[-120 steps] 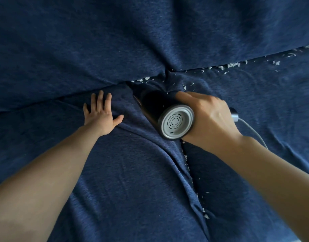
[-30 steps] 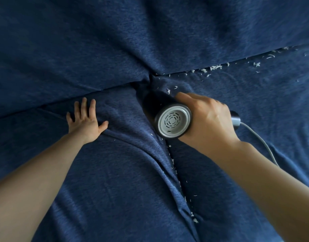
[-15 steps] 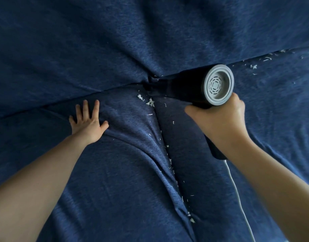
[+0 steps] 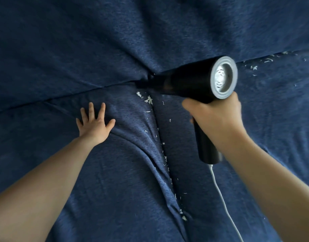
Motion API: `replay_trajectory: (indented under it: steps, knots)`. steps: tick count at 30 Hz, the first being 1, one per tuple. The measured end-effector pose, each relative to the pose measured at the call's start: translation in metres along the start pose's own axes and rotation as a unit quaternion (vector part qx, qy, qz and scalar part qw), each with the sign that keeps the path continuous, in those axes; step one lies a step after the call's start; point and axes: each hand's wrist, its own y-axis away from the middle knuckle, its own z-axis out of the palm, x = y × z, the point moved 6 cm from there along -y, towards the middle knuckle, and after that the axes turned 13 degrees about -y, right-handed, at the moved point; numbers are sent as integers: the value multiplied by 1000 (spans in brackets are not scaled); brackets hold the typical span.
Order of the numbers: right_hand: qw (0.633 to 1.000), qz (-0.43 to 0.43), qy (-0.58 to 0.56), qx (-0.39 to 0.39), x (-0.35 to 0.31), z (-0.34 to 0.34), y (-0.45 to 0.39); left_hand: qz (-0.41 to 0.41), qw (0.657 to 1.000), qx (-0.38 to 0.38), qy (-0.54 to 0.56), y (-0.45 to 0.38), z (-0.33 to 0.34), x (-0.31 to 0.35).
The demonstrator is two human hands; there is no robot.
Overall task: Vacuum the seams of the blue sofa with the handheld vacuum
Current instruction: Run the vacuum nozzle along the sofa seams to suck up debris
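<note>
The blue sofa fills the view, its back cushions above and two seat cushions below. My right hand grips the handle of the black handheld vacuum. The vacuum lies sideways along the back seam, its grey rear vent to the right and its nozzle at the junction where the seams meet. My left hand presses flat, fingers spread, on the left seat cushion. White crumbs lie just below the nozzle and down the seam between the seat cushions.
A white cord trails from the handle's base down over the right seat cushion. More white crumbs sit along the back seam at the far right. The fabric of the left cushion is wrinkled beside the centre seam.
My right hand has turned the vacuum from pointing away from me into the junction to lying sideways along the back seam. The left hand has stayed pressed on the left cushion.
</note>
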Motion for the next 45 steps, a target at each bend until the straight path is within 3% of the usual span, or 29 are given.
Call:
replay_trajectory:
  steps: [4,13,19,26,31,38,45]
  knots:
    - [999,11,30,-41,12,16,-3,-7,1000,4,20,9,4,10]
    - [999,-9,12,-35,8,-14,-4,-16,1000,-3,3,31,17,25]
    - [998,3,24,-56,13,17,-16,-7,1000,-10,17,31,14,26]
    - [999,-29,25,-14,-2,13,-13,4,1000,-4,15,34,19,26]
    - [998,1,45,-31,-4,33,-18,13,1000,-5,9,35,18,24]
    - [999,15,30,26,-11,3,-12,15,1000,-5,-3,38,18,22]
    - [999,38,-6,-12,-5,17,-9,-13,1000,17,-15,34,3,36]
